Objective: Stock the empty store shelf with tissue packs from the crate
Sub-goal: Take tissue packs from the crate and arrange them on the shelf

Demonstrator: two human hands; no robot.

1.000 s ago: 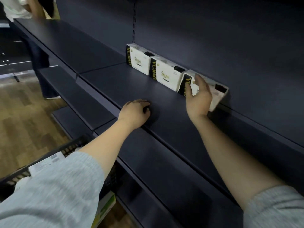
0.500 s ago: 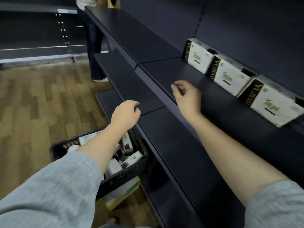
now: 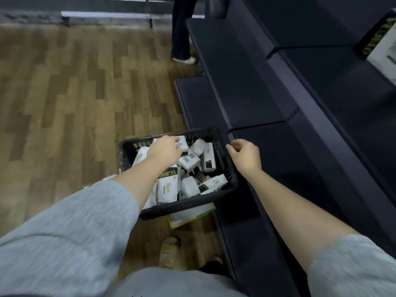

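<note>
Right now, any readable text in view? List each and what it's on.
"YUJIAO": gold letters on the black edge of a tissue pack in the crate, seen upside down.
Other packs' labels and codes: too blurred to read.
Shelf pack at top right: gold lettering, unreadable.
</note>
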